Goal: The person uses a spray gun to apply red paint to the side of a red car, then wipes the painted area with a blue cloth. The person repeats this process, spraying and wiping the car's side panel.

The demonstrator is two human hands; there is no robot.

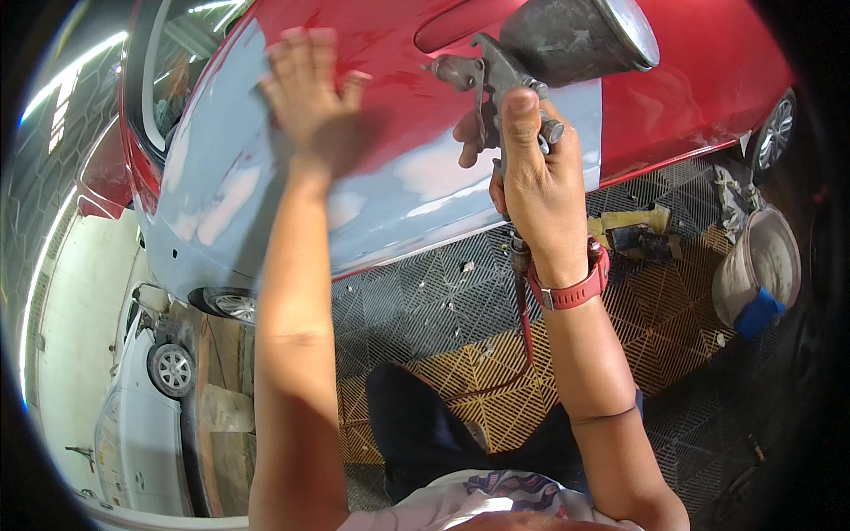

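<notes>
In front of me is a red car (699, 115) whose side panel carries light grey primer patches (230, 199) with whitish areas. My left hand (308, 97) is stretched over the panel where red meets grey, fingers spread and slightly smeared by motion. Whether its palm touches the surface I cannot tell. A metal spray gun (496, 93) with a grey paint cup (575, 40) is held up by its handle in my right hand (544, 190). Its nozzle points left, toward my left hand. From the handle's lower end a red hose (526, 332) hangs to the floor.
Black and yellow grated tiles (443, 301) cover the floor, dotted with scraps. Masking paper (633, 230) lies below the car. At the right stands a dirty bucket (761, 261) with a blue cloth (759, 312) on its side. A white car (133, 425) is at the lower left.
</notes>
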